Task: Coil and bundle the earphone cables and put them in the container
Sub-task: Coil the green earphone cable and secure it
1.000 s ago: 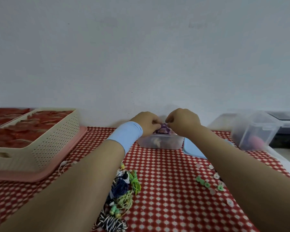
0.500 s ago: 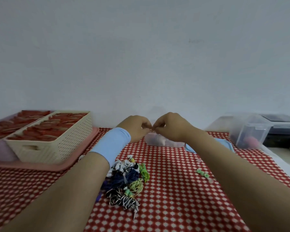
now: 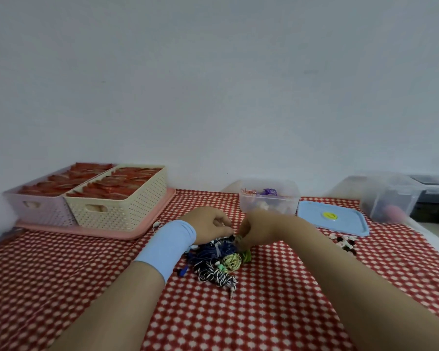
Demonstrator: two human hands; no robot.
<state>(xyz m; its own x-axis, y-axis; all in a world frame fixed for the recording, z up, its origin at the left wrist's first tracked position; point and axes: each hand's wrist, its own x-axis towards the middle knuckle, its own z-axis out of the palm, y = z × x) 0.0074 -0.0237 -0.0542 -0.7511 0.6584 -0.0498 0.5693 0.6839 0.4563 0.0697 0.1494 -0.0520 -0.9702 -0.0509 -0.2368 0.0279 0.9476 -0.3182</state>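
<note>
Multicoloured tangled earphone cables [image 3: 217, 262] are lying under the curled left hand [image 3: 208, 224] and right hand [image 3: 260, 228]; whether they are gripping is unclear.

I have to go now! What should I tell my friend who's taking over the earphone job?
Left hand and right hand: both down at the pile of loose earphone cables, fingers curled; whether they grip anything is too blurred to tell.
Container: open, behind the pile, its blue lid beside it.
Done: a purple bundle and a pink bundle lie inside.
Left: coil, bundle and box the pile.
</note>
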